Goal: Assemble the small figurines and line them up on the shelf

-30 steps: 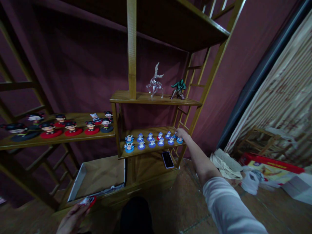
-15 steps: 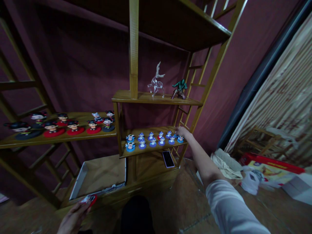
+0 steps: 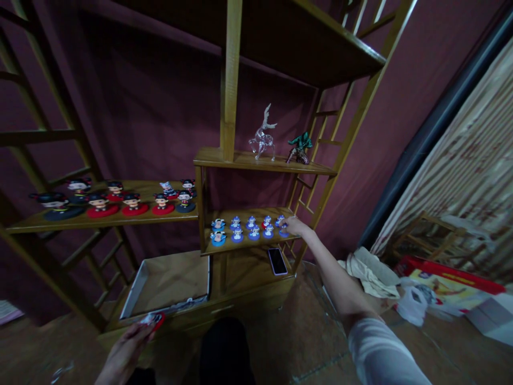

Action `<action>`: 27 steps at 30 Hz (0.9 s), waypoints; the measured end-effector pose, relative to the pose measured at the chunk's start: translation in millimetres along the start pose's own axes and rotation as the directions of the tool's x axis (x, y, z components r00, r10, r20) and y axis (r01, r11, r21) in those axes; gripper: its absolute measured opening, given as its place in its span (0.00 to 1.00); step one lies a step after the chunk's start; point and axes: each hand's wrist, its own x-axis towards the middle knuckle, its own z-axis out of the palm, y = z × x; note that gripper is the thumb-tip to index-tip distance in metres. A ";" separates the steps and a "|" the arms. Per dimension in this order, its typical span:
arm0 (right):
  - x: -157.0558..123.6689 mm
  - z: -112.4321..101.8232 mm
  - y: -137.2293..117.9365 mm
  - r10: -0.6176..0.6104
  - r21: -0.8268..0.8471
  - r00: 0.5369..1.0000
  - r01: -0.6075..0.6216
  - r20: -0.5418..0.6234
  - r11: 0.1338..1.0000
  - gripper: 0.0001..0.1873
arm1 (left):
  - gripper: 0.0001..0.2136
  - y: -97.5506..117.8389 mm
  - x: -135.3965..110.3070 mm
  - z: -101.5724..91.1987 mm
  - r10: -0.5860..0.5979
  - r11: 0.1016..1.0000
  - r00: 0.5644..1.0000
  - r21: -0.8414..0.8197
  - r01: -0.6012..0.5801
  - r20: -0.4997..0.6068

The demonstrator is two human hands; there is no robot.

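My left hand, low at the front left, is closed on a figurine with a red base; the fingers cover part of it. My right hand reaches to the right end of the lower shelf. Its fingertips are at a purple-based figurine in the front row; whether they grip it does not show. Two rows of small figurines stand here, mostly purple-based, with one blue-based figurine in front at the left end and another blue-based figurine behind it.
Black-haired figurines on red and dark bases stand on the left shelf. Above are a clear deer figure and a green-cloaked figure. Below lie an open cardboard box and a phone. Bags sit at right.
My right hand has moved slightly left and forward along the figurine rows, now covering where a blue-based figurine showed. My left hand still holds its figurine. The view has shifted a little.
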 end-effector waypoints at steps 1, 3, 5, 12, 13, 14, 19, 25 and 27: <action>0.3 2.0 0.8 -0.005 0.004 1.000 0.005 0.014 1.000 0.14 | 0.09 -1.2 1.4 -1.3 -0.005 1.000 1.000 -0.028 0.006 0.026; 0.2 4.8 2.9 -0.012 0.011 1.000 0.011 0.025 1.000 0.13 | 0.10 -3.5 4.7 -4.6 -0.005 0.997 0.997 -0.078 0.010 0.072; -0.7 6.6 4.9 -0.014 0.016 0.999 0.014 0.029 1.000 0.13 | 0.10 -4.4 6.9 -7.5 -0.007 0.996 0.997 -0.087 0.013 0.074; -2.7 6.7 5.0 -0.050 0.056 0.997 0.047 0.056 0.997 0.13 | 0.09 1.8 -0.7 -5.1 -0.010 1.000 0.999 -0.026 0.012 0.048; -2.7 4.5 4.0 -0.058 0.067 0.996 0.054 0.062 0.996 0.13 | 0.09 1.5 -1.1 -4.7 -0.005 1.000 0.999 -0.028 0.006 0.053; -2.6 1.6 2.5 -0.067 0.075 0.996 0.063 0.059 0.995 0.14 | 0.10 0.6 -0.6 -4.7 -0.002 0.999 0.998 -0.037 0.004 0.057; -0.6 -18.1 -15.8 -0.124 0.075 0.986 0.133 -0.110 0.988 0.14 | 0.10 -6.3 8.5 -7.4 -0.019 0.996 0.998 -0.080 0.024 0.062; 2.8 -23.1 -44.5 -0.152 0.089 0.984 0.160 -0.095 0.983 0.12 | 0.10 -5.5 5.0 -7.6 0.011 0.997 0.998 -0.073 -0.006 0.065; -0.9 -22.6 -47.3 -0.163 0.122 0.981 0.175 -0.102 0.977 0.12 | 0.10 -4.7 2.9 -8.1 0.018 0.996 0.998 -0.085 -0.013 0.061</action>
